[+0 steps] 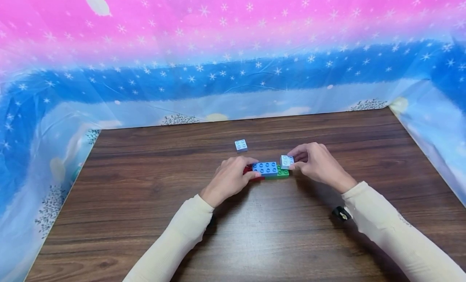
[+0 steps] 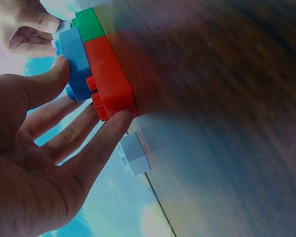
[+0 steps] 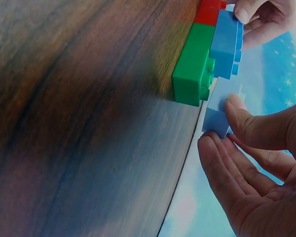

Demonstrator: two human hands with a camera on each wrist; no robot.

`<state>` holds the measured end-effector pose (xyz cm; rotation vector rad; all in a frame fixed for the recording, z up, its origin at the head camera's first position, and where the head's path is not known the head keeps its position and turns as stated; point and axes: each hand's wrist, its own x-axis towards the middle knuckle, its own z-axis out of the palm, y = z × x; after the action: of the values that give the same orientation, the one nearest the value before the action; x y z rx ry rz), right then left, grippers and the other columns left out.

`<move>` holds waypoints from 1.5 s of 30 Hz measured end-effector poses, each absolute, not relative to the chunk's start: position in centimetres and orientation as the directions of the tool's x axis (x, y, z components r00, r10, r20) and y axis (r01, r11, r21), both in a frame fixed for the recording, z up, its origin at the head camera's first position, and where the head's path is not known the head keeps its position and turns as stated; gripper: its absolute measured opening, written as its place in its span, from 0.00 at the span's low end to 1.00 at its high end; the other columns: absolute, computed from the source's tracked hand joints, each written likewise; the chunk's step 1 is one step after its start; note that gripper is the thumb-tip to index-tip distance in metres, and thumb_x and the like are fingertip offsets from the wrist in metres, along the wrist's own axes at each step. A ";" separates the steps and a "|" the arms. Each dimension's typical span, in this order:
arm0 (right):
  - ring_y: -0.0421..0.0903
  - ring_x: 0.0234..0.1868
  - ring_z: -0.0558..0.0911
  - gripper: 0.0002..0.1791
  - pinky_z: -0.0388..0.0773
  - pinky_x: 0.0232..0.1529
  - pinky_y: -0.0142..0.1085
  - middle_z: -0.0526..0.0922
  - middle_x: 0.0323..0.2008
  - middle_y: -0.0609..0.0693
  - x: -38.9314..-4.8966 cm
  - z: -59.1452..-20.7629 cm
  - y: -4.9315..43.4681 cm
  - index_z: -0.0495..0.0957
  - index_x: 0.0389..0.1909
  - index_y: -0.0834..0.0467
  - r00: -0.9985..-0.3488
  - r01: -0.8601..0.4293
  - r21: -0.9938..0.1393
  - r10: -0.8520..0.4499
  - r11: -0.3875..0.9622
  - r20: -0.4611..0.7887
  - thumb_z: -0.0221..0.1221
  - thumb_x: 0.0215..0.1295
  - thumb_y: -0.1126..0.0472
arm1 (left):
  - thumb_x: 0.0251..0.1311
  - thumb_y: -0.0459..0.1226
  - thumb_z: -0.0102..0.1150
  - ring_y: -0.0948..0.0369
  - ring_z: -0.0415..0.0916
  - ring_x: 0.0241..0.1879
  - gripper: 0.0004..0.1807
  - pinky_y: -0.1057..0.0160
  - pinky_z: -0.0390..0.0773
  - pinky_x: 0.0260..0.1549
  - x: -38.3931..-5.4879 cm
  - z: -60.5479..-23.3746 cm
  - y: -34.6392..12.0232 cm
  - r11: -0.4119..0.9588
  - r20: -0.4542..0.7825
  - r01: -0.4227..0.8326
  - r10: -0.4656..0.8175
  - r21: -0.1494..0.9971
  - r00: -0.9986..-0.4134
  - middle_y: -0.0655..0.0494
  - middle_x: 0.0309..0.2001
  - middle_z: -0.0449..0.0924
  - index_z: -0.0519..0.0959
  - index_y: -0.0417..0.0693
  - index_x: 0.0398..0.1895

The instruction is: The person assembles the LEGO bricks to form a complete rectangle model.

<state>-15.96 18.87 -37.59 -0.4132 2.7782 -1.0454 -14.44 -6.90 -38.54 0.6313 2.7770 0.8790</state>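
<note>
A long blue toy building brick (image 1: 265, 168) is stacked across a red brick (image 2: 108, 71) and a green brick (image 3: 191, 64), which lie end to end on the table. My left hand (image 1: 230, 177) grips this stack from the left, thumb on the near side of the blue brick and fingers at the far side and red end. Between thumb and fingers, my right hand (image 1: 318, 162) pinches a small pale-blue square brick (image 1: 286, 162). That brick is over the green brick's bare studs, tilted in the right wrist view; whether it touches them I cannot tell.
Another pale-blue square brick (image 1: 240, 145) sits on the wooden table (image 1: 153, 185), beyond the stack and slightly to its left. A snowflake-patterned cloth (image 1: 233, 67) hangs along the table's back and sides. A dark strapped device (image 1: 341, 213) is under the right wrist.
</note>
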 end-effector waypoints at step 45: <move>0.47 0.38 0.84 0.13 0.82 0.41 0.44 0.88 0.40 0.55 -15.6 -38.0 17.9 0.87 0.45 0.64 -0.949 -0.216 -0.670 -0.315 0.710 -0.028 0.70 0.59 0.72 | 0.67 0.46 0.65 0.62 0.76 0.38 0.21 0.64 0.76 0.35 -14.6 -38.6 -6.7 0.739 0.001 0.361 0.439 0.569 -0.898 0.54 0.53 0.85 0.84 0.47 0.58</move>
<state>-15.62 17.95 -38.05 -0.4325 2.7735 -1.0606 -14.63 -6.68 -38.62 0.6487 2.8035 0.8754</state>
